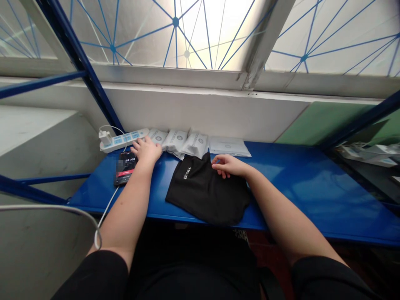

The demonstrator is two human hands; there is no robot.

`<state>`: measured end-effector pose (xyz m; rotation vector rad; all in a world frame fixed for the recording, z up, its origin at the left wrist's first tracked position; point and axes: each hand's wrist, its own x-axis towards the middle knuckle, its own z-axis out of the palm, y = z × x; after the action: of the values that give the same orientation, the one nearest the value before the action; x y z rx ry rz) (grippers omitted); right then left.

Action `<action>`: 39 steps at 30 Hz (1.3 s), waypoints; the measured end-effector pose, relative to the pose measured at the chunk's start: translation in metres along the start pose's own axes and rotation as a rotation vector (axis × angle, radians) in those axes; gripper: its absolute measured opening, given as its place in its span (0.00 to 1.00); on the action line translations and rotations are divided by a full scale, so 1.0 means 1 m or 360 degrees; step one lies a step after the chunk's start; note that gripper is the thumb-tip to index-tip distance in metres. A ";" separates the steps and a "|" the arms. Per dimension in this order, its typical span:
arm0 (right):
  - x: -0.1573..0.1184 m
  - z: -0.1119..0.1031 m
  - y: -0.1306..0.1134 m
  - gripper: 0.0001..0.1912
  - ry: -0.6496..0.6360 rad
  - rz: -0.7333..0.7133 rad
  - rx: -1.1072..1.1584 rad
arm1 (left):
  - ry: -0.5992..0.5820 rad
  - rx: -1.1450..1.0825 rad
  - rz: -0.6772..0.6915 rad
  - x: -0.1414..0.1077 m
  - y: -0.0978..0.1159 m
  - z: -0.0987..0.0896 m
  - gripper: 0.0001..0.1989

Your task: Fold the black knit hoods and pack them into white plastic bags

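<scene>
I have the left hand (146, 150) lying open on the blue steel shelf (312, 187), fingers spread, just beside a white sealed packet (158, 136) and a phone (125, 167). The right hand (226, 165) rests open, clamped on nothing, atop a folded black cloth (206, 193) mid-shelf.

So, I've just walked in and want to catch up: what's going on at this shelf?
A person has both bare hands on a blue metal shelf. Their right hand rests on a folded black cloth with white lettering. Their left hand lies at the end of a row of white sealed packets, beside a smartphone with a white cable. A white power strip sits at the back of the shelf.
</scene>
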<state>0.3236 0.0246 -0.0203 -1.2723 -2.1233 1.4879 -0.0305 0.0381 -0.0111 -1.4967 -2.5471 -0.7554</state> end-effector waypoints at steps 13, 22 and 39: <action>0.006 0.003 0.000 0.14 0.0419 -0.0205 -0.0744 | 0.0261 -0.0420 0.0137 0.010 -0.007 -0.002 0.31; 0.007 0.005 0.000 0.15 0.0419 -0.0272 -0.0605 | 0.0731 -0.1332 0.0566 -0.029 0.025 -0.017 0.30; 0.018 0.026 -0.012 0.22 0.0510 -0.0108 0.1322 | 0.0050 -0.0560 0.1703 -0.084 0.063 0.015 0.46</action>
<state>0.2900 0.0207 -0.0265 -0.9993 -1.1214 1.7097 0.0684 0.0031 -0.0279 -2.4949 -1.2299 -0.9848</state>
